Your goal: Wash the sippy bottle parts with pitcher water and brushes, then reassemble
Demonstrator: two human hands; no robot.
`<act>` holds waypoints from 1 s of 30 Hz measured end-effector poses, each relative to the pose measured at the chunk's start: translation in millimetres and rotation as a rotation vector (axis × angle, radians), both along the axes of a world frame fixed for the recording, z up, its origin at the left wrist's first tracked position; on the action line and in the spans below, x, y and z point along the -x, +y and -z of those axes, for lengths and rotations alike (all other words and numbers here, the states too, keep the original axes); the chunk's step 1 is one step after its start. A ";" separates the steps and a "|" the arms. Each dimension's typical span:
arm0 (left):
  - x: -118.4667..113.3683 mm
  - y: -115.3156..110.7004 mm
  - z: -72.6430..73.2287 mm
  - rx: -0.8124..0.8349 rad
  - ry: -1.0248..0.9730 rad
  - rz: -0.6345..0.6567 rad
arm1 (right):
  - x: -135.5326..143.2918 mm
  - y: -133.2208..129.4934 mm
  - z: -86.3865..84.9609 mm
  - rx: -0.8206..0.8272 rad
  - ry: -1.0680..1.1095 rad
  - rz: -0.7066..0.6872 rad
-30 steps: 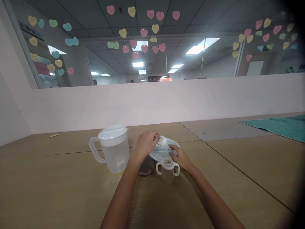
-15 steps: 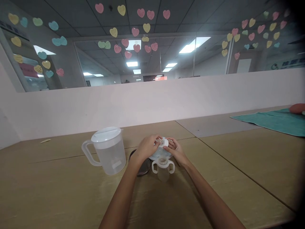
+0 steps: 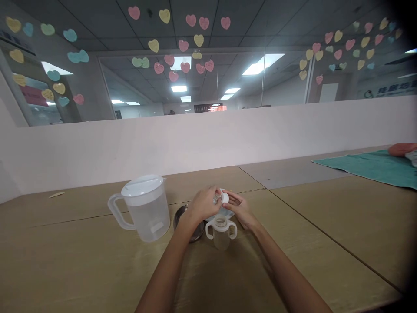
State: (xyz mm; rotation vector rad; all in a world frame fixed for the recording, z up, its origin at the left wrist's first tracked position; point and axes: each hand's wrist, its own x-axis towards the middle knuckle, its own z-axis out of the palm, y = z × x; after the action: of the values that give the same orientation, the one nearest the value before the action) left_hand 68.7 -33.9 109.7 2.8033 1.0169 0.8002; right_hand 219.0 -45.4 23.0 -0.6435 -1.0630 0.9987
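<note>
Between my two hands is a baby bottle's teat with its white screw collar. The fingers of my left hand are closed round the clear teat end. My right hand has its thumb and fingers on the collar's right side. Just below them stands a baby bottle, upright, with two white handles and its mouth uncovered. A pale translucent bowl lies under and behind my hands, largely hidden. Left of the bottle, a round metal dish is partly covered by my left forearm.
A clear plastic pitcher with a white lid stands to the left. Farther left lies a small flat wooden stick. At the far right a green cloth has a reddish object on it. A white wall bounds the table behind.
My fingers have shifted slightly round the teat and collar, and the collar has turned a little. The whole view has moved slightly; the bottle, pitcher and dish keep their places.
</note>
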 end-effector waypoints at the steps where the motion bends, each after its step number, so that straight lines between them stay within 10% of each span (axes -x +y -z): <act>1: -1.1 0.2 1.2 -0.016 -0.004 -0.003 | -0.3 -0.2 -0.2 -0.005 0.000 0.005; 22: -1.5 15.9 5.6 0.303 -0.430 0.205 | -13.6 -1.3 -1.7 0.043 0.135 -0.088; 26: 13.0 26.0 5.1 0.256 -0.335 0.125 | -24.6 11.6 7.0 0.013 0.095 0.203; 30: 16.9 36.7 27.1 0.170 0.131 -0.084 | -29.9 20.8 24.9 0.119 -0.411 0.561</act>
State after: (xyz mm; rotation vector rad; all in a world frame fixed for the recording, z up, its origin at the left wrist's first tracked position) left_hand 51.8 2.8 82.6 2.7130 1.1687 0.5151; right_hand 248.9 -24.6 -1.9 -1.2026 -1.0896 0.4476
